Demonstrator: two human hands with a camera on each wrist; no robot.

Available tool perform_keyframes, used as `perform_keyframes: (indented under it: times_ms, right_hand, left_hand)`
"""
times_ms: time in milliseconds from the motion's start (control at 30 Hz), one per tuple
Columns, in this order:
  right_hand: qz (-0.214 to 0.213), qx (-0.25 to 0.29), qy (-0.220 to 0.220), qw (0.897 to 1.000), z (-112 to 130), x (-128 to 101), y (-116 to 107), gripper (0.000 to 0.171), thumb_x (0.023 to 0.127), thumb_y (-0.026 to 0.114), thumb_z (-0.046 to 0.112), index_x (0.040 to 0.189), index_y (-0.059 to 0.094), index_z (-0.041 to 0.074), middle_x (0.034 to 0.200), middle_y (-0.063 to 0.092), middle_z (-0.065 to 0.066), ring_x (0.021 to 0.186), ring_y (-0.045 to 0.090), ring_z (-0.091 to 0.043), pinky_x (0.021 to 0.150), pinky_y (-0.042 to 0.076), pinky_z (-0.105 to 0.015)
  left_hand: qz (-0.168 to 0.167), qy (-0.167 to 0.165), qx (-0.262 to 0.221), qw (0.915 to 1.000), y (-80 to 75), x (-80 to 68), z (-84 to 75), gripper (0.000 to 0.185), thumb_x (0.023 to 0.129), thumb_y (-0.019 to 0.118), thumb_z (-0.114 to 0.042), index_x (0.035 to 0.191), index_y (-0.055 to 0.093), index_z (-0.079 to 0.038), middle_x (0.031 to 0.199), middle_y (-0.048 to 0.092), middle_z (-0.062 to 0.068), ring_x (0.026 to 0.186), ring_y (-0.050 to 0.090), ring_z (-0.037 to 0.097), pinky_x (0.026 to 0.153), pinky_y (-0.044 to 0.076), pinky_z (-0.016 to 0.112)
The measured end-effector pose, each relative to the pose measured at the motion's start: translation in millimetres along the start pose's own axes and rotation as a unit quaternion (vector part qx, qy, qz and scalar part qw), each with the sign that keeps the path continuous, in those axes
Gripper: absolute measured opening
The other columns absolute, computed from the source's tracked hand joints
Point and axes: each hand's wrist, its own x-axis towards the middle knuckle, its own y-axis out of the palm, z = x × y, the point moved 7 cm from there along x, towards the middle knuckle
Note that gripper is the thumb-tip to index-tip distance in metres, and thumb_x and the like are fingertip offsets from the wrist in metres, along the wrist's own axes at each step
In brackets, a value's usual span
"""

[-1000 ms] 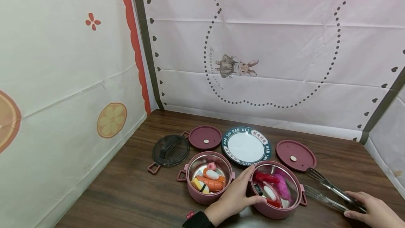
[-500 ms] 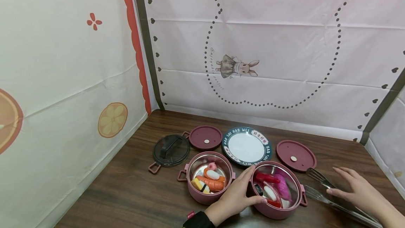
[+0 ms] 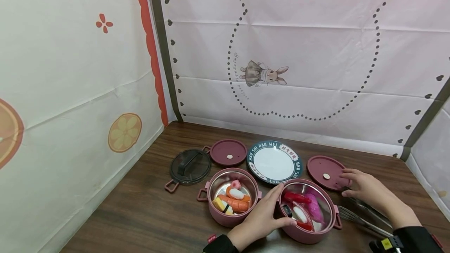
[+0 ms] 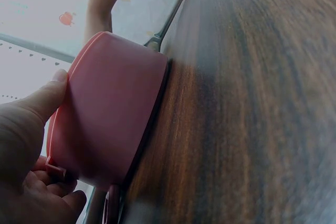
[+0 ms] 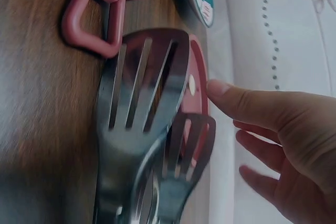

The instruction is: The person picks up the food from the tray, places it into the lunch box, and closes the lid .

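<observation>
Two hands were busy: the left hand (image 3: 261, 217) gripped the right-hand pot (image 3: 307, 211) on the table (image 3: 140, 214), the right hand (image 3: 363, 188) reached open-fingered onto its unfitted lid (image 3: 327, 171).

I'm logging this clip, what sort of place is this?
Probably a staged tabletop set, not a real kitchen: printed cloth backdrops with a rabbit drawing surround a dark wooden table, and the pink metal-lined pots hold plastic toy sushi.

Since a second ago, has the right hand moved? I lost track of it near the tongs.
Yes. The right hand has left the tongs handle end and gone forward and left, now reaching the pink lid beside the plate.
</observation>
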Motion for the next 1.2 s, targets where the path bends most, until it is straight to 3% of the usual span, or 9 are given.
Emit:
perform_keyframes:
  times_ms: [233,500,933,1200]
  right_hand:
    - [0.030,-0.019,-0.051,0.998,14,19,12,0.034,0.078,0.082,0.018,0.105,0.074,0.000,0.101,0.074,-0.011,0.093,0.070,-0.031,0.079,0.057,-0.047]
    - [0.083,-0.010,-0.025,0.996,19,28,29,0.015,0.078,0.082,0.010,0.087,0.072,0.017,0.081,0.066,0.008,0.074,0.056,-0.006,0.066,0.050,-0.034]
    - [0.061,-0.054,-0.015,0.997,23,30,28,0.017,0.080,0.074,0.002,0.078,0.066,0.016,0.072,0.059,0.008,0.066,0.049,-0.008,0.060,0.043,-0.031]
    - [0.021,-0.066,-0.035,0.997,30,31,16,0.015,0.083,0.075,0.004,0.082,0.067,0.016,0.076,0.066,0.008,0.070,0.058,-0.009,0.062,0.049,-0.035]
  left_hand:
    - [-0.001,0.002,0.004,1.0000,-0.6,0.3,-0.5,0.094,0.085,0.073,-0.052,0.159,0.025,-0.020,0.163,0.032,0.001,0.146,0.039,0.021,0.115,0.041,0.045]
    - [-0.001,0.002,0.000,1.0000,-1.3,0.3,0.0,0.094,0.085,0.074,-0.051,0.159,0.025,-0.019,0.163,0.032,0.001,0.146,0.038,0.021,0.115,0.041,0.044]
    - [0.007,-0.002,-0.007,0.9999,-0.3,0.6,-1.6,0.093,0.086,0.074,-0.051,0.159,0.025,-0.021,0.164,0.031,0.000,0.147,0.038,0.021,0.115,0.041,0.044]
    - [0.002,0.001,-0.003,1.0000,-1.1,0.9,-3.2,0.093,0.086,0.074,-0.050,0.159,0.026,-0.019,0.163,0.032,0.001,0.146,0.039,0.021,0.115,0.041,0.044]
